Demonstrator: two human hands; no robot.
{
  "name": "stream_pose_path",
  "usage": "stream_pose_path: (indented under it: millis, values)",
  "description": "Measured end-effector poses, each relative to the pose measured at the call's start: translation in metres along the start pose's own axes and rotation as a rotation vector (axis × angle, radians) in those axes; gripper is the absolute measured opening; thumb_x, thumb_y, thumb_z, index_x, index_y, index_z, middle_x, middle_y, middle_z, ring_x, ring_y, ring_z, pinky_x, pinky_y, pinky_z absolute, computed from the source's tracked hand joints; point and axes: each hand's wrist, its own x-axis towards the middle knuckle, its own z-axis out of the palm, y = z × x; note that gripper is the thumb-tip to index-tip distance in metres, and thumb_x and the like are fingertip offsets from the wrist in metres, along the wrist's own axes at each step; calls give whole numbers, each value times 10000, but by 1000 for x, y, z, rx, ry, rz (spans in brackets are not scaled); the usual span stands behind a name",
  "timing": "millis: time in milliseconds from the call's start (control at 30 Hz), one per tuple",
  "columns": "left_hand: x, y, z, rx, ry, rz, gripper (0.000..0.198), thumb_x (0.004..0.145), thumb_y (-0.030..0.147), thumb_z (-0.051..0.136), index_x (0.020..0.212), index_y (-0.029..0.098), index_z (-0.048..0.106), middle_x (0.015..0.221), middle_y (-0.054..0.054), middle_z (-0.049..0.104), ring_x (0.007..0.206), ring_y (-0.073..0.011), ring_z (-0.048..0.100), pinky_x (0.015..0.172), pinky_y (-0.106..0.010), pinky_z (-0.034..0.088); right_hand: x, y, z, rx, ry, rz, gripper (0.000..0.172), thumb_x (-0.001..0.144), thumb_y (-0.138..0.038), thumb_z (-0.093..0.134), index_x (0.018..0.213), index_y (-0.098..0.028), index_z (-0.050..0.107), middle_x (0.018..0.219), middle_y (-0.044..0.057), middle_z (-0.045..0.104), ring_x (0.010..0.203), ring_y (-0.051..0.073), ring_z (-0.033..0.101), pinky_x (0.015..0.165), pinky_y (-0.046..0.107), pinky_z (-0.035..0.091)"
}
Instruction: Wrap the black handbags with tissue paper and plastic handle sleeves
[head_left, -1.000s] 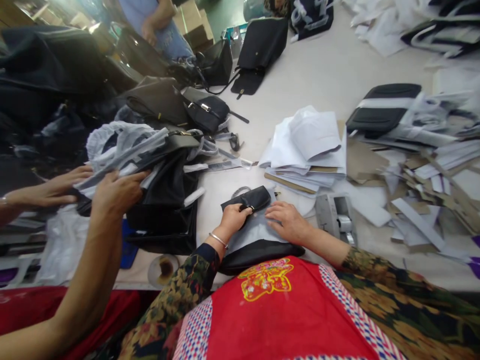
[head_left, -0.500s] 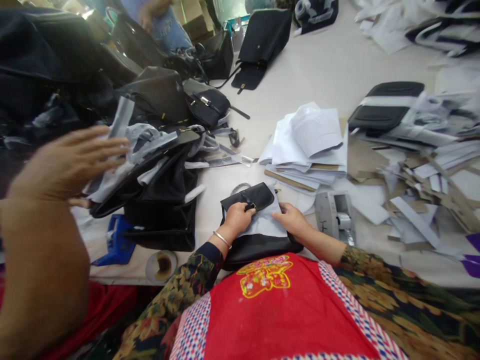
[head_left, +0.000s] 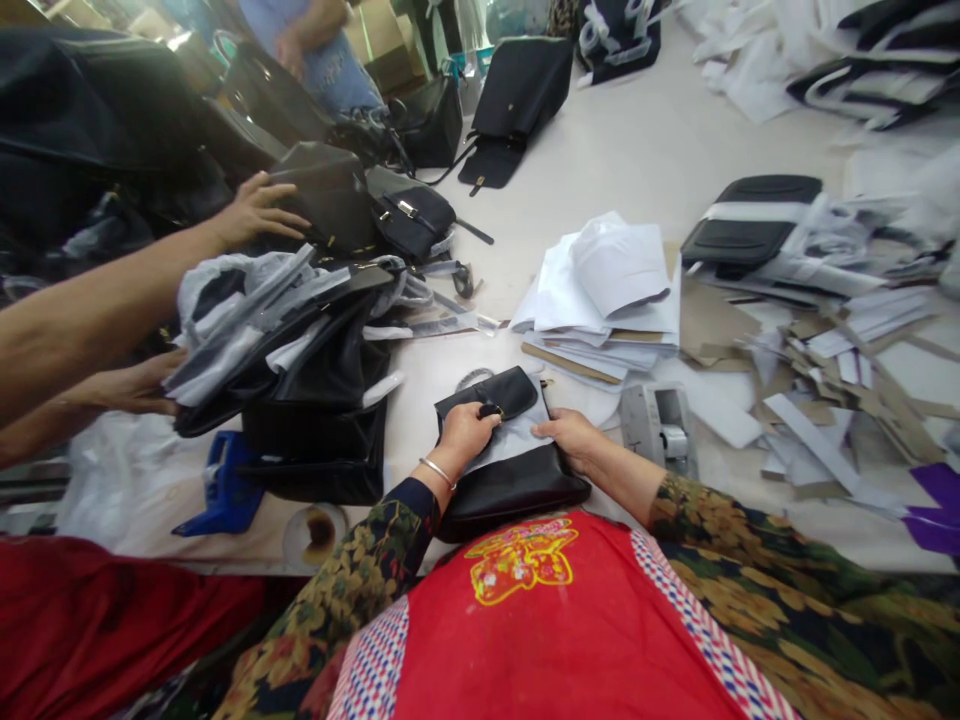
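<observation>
A small black handbag lies on the table against my apron. Its flap is folded over a thin white sheet that covers part of the bag's front. My left hand, with a silver bangle on the wrist, is closed on the flap's strap tab near a gold-coloured buckle. At the bag's right side my right hand is closed, its fingertips on the edge of the white sheet. What lies under the sheet is hidden.
White paper sheets are stacked ahead; a tape dispenser stands right of my hand. Paper scraps cover the right side. A co-worker's hands reach over black bags at left, near a blue tool.
The co-worker's raised arm at left has moved forward to the black bags behind. My hands keep their hold on the handbag and sheet, and the whole view has shifted slightly.
</observation>
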Motion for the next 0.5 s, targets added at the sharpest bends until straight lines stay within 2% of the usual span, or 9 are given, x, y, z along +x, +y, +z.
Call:
stream_pose_path:
  millis: [200,367,500]
  values:
    - [-5,4,4,58,-4,52,180,866,313,663,816,158,739,864,-103,739,818,-212,659,766,-306,477,-3,3,2,30,-8,-26,202,579,-179,717,751,-175,610,627,32,683,583,188,642,582,292,531]
    - [-11,4,10,172,-20,247,168,908,253,608,860,140,722,983,-124,701,908,-208,639,868,-307,488,-3,3,3,31,9,-51,210,576,-184,720,743,-179,593,593,13,655,554,175,620,565,290,523]
    - [-13,3,11,323,-119,374,273,944,138,446,943,128,718,1036,-141,665,893,-206,620,855,-325,505,-1,3,5,35,9,-33,195,575,-141,677,728,-188,566,573,-9,637,529,164,610,576,296,535]
